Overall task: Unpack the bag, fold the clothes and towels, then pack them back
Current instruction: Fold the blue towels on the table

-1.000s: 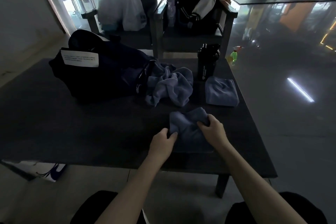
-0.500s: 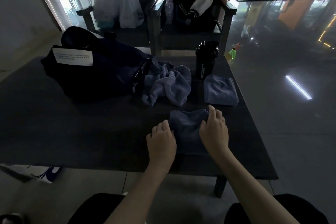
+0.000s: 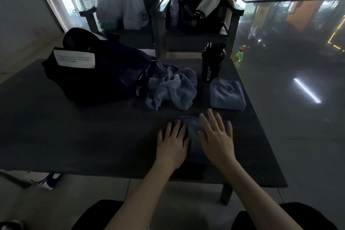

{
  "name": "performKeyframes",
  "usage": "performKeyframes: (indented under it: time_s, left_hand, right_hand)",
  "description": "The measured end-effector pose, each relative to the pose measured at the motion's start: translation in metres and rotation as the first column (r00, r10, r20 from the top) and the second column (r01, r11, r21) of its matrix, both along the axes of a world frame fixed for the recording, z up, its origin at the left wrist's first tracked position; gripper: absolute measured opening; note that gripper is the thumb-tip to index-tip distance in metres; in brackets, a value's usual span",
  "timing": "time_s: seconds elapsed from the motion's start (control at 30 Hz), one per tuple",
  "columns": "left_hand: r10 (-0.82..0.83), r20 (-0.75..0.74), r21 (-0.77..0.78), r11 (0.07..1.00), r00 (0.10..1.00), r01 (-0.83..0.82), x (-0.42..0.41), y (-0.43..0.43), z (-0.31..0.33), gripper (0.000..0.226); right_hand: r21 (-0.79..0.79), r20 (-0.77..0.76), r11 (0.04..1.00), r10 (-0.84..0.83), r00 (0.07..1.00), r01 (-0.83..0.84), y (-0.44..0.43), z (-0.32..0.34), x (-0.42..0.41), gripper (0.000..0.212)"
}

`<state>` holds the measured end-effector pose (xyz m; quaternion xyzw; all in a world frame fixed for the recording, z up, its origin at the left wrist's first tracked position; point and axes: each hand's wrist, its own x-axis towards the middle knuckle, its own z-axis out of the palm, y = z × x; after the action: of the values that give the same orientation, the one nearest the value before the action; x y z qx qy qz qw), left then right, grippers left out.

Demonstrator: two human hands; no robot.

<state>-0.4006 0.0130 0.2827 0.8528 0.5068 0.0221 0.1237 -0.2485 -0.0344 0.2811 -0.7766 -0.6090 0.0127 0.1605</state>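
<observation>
Bare forearms (image 3: 141, 192), black trousers (image 3: 291, 216)

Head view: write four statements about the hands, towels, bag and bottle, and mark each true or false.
1. The left hand and right hand lie flat over a small towel. True.
2. A crumpled towel lies against the dark bag. True.
3. The bottle lies on its side. False: the black bottle stands upright on the table.
4. The right hand grips a second towel. False: the folded towel lies untouched beside the bottle.
</observation>
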Motion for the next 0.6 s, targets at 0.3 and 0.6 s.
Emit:
performKeyframes:
  time_s: [0.3,0.6]
  left_hand:
    - [0.148,-0.05,0.001,0.989,0.988,-0.148,0.008,-0.015,0.012,0.056]
    - [0.356,0.318,-0.413,0.886,0.879,-0.209,0.016,-0.021,0.046,0.057]
  right_hand:
    - [-0.202,-0.114,0.935,-0.317,0.942,0.29,-0.011,0.016,-0.017,0.068]
    - [-0.16,-0.754,0.956,-0.278,0.595,0.244,-0.031,0.04,0.0,0.058]
